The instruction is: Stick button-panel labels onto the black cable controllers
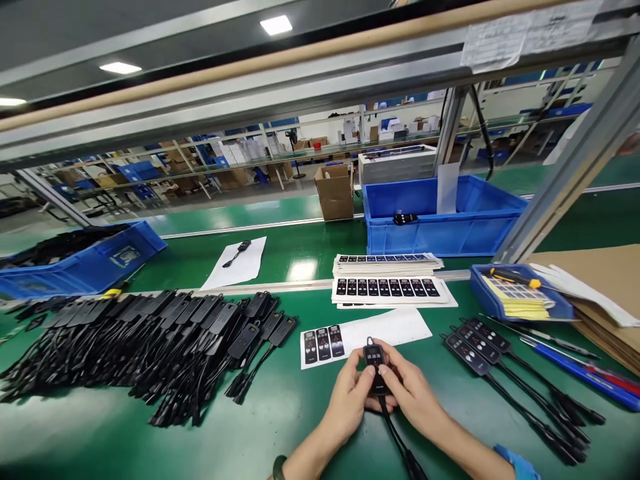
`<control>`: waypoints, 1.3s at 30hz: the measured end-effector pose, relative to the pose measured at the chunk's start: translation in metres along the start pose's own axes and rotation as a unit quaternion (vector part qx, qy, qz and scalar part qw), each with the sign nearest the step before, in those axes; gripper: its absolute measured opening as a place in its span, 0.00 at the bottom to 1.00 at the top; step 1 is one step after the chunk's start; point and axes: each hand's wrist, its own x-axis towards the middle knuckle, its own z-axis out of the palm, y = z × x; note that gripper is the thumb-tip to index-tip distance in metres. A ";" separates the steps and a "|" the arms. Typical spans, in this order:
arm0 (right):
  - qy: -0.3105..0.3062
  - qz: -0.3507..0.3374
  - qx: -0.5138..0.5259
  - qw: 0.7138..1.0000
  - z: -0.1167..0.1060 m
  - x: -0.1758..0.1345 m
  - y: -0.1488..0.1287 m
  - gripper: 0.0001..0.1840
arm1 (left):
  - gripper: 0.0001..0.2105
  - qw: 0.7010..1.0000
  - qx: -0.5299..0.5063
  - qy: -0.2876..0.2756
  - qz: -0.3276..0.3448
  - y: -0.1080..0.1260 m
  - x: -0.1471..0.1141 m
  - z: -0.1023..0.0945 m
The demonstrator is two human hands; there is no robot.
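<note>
A small black controller [379,385] with a printed front label and a cable running down from it is held between both hands. My left hand [349,393] grips its left side, thumb on the face. My right hand [411,390] closes on the right side, its thumb pressing the label too. Just behind lies a white label sheet [385,331] with three black labels at its left end. To the right rest three labelled controllers [467,353] with their cables. On the left is a big pile of controllers [190,320] whose faces show no such labels.
Stacked label sheets [387,291] lie further back, before a blue bin [445,233]. A small blue tray [560,310] holds yellow sheets and a cutter. Pens and tweezers [575,370] lie at right. Another blue bin [125,257] stands far left; a metal post [565,147] rises at right.
</note>
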 end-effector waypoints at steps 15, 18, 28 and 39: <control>-0.006 0.071 -0.338 0.939 -0.041 -0.004 -0.041 0.32 | 0.31 0.993 0.117 -0.007 0.025 0.008 -0.008 0.003; 0.032 0.190 -0.475 0.859 -0.083 -0.006 -0.042 0.30 | 0.21 0.964 0.254 0.010 0.083 0.009 -0.007 -0.006; 0.112 0.248 -0.530 0.803 -0.122 0.001 -0.013 0.30 | 0.25 0.779 0.597 0.149 0.121 0.011 -0.010 -0.012; -0.053 -0.017 -0.304 0.951 0.008 0.094 -0.034 0.18 | 0.23 0.626 0.724 0.289 -0.027 0.031 -0.002 -0.035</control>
